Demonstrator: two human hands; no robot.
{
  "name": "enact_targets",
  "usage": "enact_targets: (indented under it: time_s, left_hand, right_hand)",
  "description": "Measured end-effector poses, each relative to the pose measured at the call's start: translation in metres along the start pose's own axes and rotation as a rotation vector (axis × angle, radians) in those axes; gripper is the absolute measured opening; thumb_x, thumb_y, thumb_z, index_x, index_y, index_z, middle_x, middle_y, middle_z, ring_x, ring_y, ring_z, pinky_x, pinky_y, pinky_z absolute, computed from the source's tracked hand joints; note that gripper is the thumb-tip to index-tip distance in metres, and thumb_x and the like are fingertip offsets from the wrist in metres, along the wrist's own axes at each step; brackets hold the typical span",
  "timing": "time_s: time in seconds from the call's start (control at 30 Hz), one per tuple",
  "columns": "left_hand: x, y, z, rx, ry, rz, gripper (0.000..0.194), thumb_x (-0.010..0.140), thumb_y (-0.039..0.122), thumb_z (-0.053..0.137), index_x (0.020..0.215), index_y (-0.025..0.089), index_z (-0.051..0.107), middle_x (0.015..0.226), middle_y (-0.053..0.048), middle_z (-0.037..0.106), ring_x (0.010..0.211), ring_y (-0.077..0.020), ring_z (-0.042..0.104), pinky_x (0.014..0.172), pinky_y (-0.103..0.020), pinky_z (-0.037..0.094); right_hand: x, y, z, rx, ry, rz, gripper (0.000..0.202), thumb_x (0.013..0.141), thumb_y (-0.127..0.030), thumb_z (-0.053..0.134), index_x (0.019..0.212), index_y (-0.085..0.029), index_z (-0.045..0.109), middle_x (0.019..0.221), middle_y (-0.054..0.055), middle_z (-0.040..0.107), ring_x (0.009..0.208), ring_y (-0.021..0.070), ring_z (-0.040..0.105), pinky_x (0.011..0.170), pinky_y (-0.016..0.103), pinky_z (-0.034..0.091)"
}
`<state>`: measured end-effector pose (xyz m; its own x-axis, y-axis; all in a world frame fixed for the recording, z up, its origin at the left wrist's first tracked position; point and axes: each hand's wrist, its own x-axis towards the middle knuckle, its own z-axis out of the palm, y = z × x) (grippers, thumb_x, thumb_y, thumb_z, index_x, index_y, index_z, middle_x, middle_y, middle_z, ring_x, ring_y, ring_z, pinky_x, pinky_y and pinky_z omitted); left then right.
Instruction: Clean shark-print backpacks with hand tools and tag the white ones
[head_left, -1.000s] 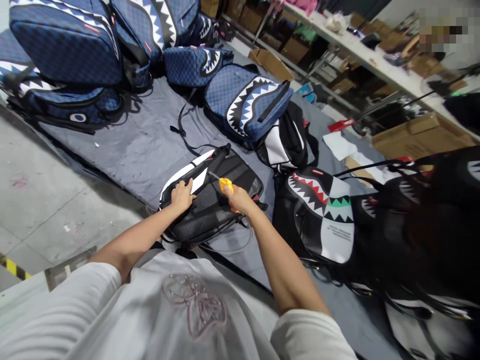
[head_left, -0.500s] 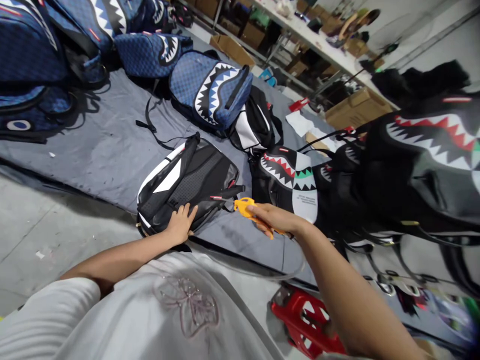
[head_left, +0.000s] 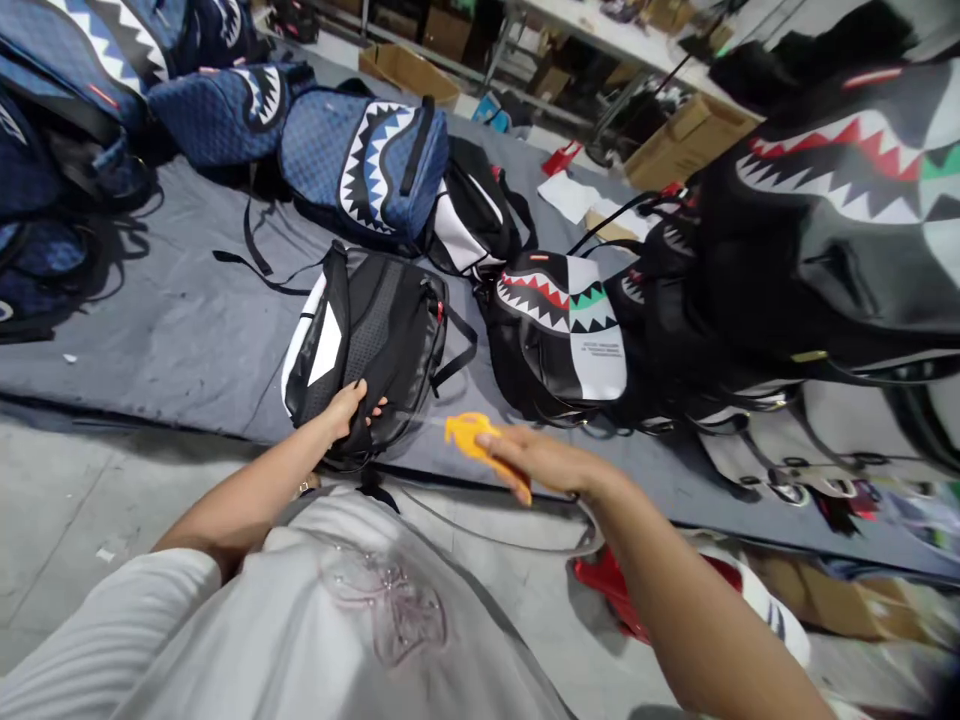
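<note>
A black backpack with a white side panel lies on the grey cloth-covered table, its padded back and straps facing up. My left hand is closed around a strap at its near side, thumb on top and fingertips showing past it. To the right, my right hand grips an orange air blow gun, its nozzle end pointing left toward the backpack. From the gun a clear hose loops down past the table's front edge. The thin nozzle itself is blurred.
Blue checked shark-mouth backpacks line the far left. Close on the right stand a black and grey shark-mouth backpack and a larger black bag. A red plastic stool is below the table; cardboard boxes sit behind.
My left hand has gone from lying spread on the backpack to gripping its strap. The backpack has turned somewhat. My right hand has drawn the blow gun slightly away from it, toward me.
</note>
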<state>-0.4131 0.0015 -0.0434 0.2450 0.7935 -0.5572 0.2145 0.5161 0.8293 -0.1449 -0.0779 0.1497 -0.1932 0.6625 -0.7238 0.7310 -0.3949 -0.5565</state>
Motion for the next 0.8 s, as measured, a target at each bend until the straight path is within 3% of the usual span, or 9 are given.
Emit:
enact_targets:
  time_s: [0.1,0.2,0.27,0.37,0.43,0.57,0.67,0.73,0.8]
  left_hand:
    - [0.0,0.005,0.016,0.053,0.064,0.07,0.047,0.098,0.048,0.039,0.135,0.021,0.051,0.102,-0.012,0.07,0.091,-0.0216,0.067,0.077,-0.035,0.054]
    - [-0.008,0.013,0.03,0.187,0.121,0.182,0.054,0.087,0.039,0.062,0.14,0.032,0.052,0.127,-0.01,0.057,0.127,-0.0291,0.049,0.106,-0.043,0.041]
    - [-0.012,0.017,0.039,0.394,0.144,0.228,0.058,0.086,0.039,0.063,0.143,0.037,0.049,0.136,-0.011,0.048,0.135,-0.0346,0.039,0.11,-0.05,0.035]
    - [-0.012,0.019,0.049,0.648,0.178,0.215,0.059,0.091,0.045,0.052,0.148,0.036,0.041,0.139,-0.015,0.04,0.133,-0.0378,0.039,0.104,-0.054,0.04]
    - [-0.008,0.021,0.048,0.612,0.165,0.207,0.065,0.087,0.049,0.057,0.148,0.032,0.043,0.136,-0.015,0.041,0.131,-0.0372,0.042,0.104,-0.052,0.041]
    - [-0.004,0.029,0.014,0.453,0.128,0.322,0.062,0.084,0.046,0.064,0.14,0.022,0.053,0.13,-0.013,0.049,0.126,-0.0295,0.049,0.113,-0.043,0.036]
    - [-0.01,0.033,-0.035,0.219,0.392,0.437,0.048,0.086,0.036,0.064,0.131,0.022,0.058,0.136,-0.01,0.049,0.135,-0.0244,0.04,0.118,-0.037,0.027]
    - [-0.015,0.03,-0.066,-0.114,0.55,0.267,0.038,0.085,0.032,0.065,0.121,0.022,0.06,0.131,-0.007,0.053,0.133,-0.022,0.042,0.115,-0.035,0.032]
    - [-0.019,0.023,-0.088,-0.364,0.555,-0.003,0.025,0.089,0.032,0.061,0.111,0.019,0.059,0.117,-0.008,0.06,0.122,-0.0208,0.052,0.106,-0.034,0.042]
  right_hand:
    - [0.003,-0.012,-0.007,-0.042,0.348,0.015,0.038,0.099,-0.05,0.037,0.084,-0.018,0.052,0.046,-0.006,0.05,0.039,0.0109,0.05,0.046,0.021,0.04]
    - [0.011,-0.02,-0.017,-0.087,0.445,0.009,0.033,0.099,-0.046,0.039,0.094,-0.017,0.055,0.051,-0.005,0.052,0.04,0.0107,0.051,0.046,0.021,0.038]
    - [0.016,-0.022,-0.022,-0.144,0.542,0.087,0.035,0.1,-0.045,0.039,0.1,-0.015,0.056,0.052,-0.004,0.054,0.039,0.011,0.051,0.045,0.021,0.037]
    - [0.017,-0.02,-0.022,-0.204,0.506,0.19,0.035,0.099,-0.045,0.042,0.101,-0.014,0.059,0.052,-0.003,0.055,0.038,0.0109,0.05,0.044,0.021,0.036]
    - [0.013,-0.016,-0.013,-0.193,0.463,0.213,0.035,0.099,-0.045,0.042,0.102,-0.014,0.06,0.051,-0.004,0.054,0.038,0.011,0.051,0.044,0.021,0.036]
    - [0.001,-0.004,0.026,-0.079,0.335,0.22,0.042,0.099,-0.047,0.038,0.111,-0.013,0.061,0.052,-0.003,0.055,0.038,0.012,0.051,0.044,0.023,0.036]
    - [0.001,0.01,0.069,-0.067,0.274,0.233,0.046,0.099,-0.049,0.037,0.119,-0.015,0.062,0.065,0.001,0.065,0.045,0.0122,0.054,0.049,0.023,0.036]
    - [0.007,0.017,0.098,-0.128,0.341,0.257,0.044,0.099,-0.047,0.036,0.119,-0.018,0.063,0.075,0.003,0.07,0.055,0.0142,0.06,0.053,0.024,0.036]
    - [0.018,0.021,0.125,-0.226,0.384,0.282,0.042,0.1,-0.045,0.035,0.115,-0.02,0.065,0.082,0.006,0.073,0.067,0.0173,0.065,0.056,0.025,0.036]
